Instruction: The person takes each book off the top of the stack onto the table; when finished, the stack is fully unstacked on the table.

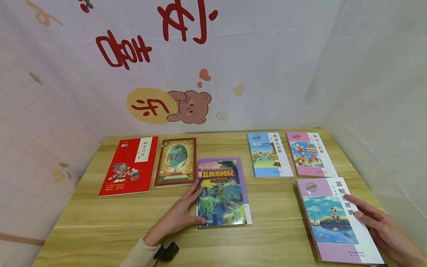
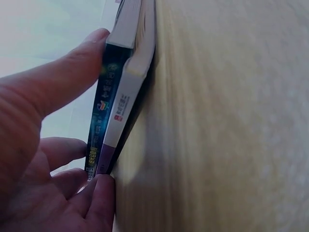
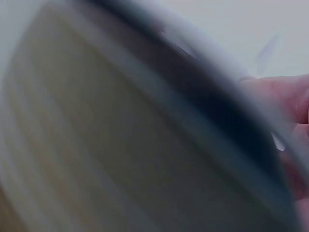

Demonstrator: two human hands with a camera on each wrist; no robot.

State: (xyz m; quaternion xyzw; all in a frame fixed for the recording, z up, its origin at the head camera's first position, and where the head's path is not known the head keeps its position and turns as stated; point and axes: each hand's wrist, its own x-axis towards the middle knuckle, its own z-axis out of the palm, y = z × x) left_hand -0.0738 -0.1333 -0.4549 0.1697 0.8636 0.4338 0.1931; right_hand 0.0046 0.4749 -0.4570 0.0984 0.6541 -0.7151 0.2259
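Note:
At the right, a pink-and-white paperback book (image 1: 330,218) with a sea picture is held at its right edge by my right hand (image 1: 383,226). It appears tilted and raised off the table; the right wrist view shows it blurred, with some fingers (image 3: 285,94) at its edge. My left hand (image 1: 176,217) rests against the left side of a green dinosaur book (image 1: 221,200), thumb at its lower corner. Beneath that lies a purple-and-white book (image 1: 245,185). Fingertips (image 2: 104,188) touch the spines near the table in the left wrist view.
A red book (image 1: 116,155) and a brown-bordered book (image 1: 176,181) lie at the left of the wooden table (image 1: 100,222). Toward the back right are a blue-and-white book (image 1: 267,172) and another pink-and-white book (image 1: 310,170). A printed cloth (image 1: 273,55) hangs behind the table.

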